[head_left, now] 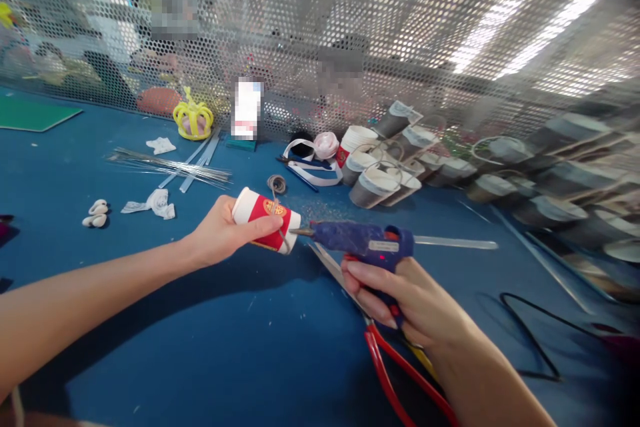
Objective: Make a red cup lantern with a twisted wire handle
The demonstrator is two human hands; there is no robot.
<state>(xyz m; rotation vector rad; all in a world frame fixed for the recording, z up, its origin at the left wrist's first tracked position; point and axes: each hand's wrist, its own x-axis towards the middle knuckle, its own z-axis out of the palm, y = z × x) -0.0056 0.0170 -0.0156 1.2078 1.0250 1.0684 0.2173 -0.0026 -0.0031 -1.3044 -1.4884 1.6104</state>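
My left hand (227, 230) is closed around a red and white paper cup (260, 210), which lies tilted on its side above the table. A grey cord (277, 185) runs along the cup under my thumb and leads to a small coil behind it. In my right hand (395, 287) is a blue hot glue gun (360, 240), my fingers wrapped round its grip. Its metal nozzle (303, 231) points left at the cup's end, by the cord; whether it touches I cannot tell. A clear glue stick (455, 242) sticks out of the gun's back.
Red-handled scissors (383, 360) lie under my right hand. Several grey-wrapped cups (375, 185) stand at the back right. Thin wires (170, 165), clear sticks (200, 163) and white cloth scraps (157, 203) lie left. A phone (247, 108) leans near the perforated metal screen (290, 33). A black cable (530, 333) lies right.
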